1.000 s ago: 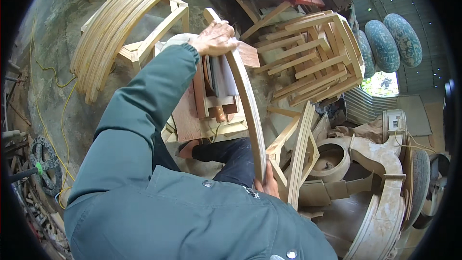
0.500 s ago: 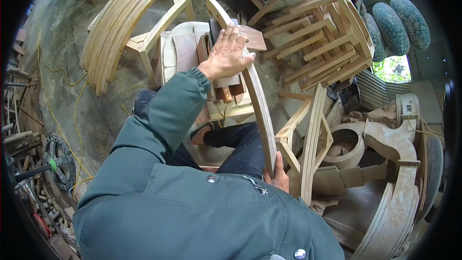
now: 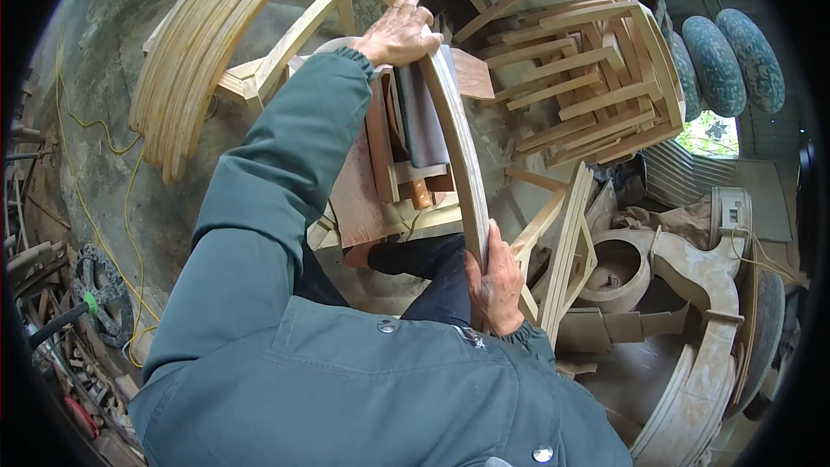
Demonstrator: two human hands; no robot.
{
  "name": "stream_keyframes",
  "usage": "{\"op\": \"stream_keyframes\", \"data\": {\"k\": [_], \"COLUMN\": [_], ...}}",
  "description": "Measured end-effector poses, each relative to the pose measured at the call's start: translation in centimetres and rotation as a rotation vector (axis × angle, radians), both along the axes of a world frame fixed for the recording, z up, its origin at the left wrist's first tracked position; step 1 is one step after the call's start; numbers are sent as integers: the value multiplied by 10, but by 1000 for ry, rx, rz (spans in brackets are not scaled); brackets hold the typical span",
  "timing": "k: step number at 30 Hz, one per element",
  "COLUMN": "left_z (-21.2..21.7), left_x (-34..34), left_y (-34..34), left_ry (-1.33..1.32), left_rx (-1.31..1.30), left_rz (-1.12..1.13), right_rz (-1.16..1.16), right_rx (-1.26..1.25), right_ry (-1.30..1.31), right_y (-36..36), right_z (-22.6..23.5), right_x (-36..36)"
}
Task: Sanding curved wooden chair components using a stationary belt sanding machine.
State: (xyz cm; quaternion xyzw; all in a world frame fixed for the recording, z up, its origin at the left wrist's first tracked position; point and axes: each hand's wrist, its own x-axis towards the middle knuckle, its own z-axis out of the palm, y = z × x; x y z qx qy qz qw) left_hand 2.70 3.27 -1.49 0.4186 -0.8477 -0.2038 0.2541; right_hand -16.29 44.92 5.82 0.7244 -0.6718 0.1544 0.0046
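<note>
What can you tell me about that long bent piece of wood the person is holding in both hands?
The curved wooden slat is a long, thin strip of pale, unfinished-looking wood, bowed in a gentle arc with a rounded far tip. The left hand grips it near the far end and the right hand holds the near end. It lies alongside the dark belt of a sanding machine.

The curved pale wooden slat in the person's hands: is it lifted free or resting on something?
Cannot tell. The left hand grips the curved pale wooden slat near its top, the right hand near its bottom; any contact behind is hidden.
</note>
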Motion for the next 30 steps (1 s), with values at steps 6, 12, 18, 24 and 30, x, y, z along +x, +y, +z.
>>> {"op": "stream_keyframes", "data": {"k": [6, 12, 18, 24, 30], "left_z": [-11, -18, -9, -36, -43], "left_x": [11, 24, 25, 16, 12], "left_y": [-54, -92, -92, -94, -108], "left_ry": [-80, 36, -131, -111, -136], "left_rx": [0, -82, -420, -643, -502], "left_rz": [-10, 88, -153, -48, -88], "right_rz": [45, 58, 59, 59, 28], "right_rx": [100, 50, 9, 13, 78], "right_ry": [30, 13, -1, -2, -13], "right_y": [-59, -121, -186, -253, -317], "right_z": [3, -11, -20, -27, -19], "right_x": [10, 27, 30, 38, 58]}}
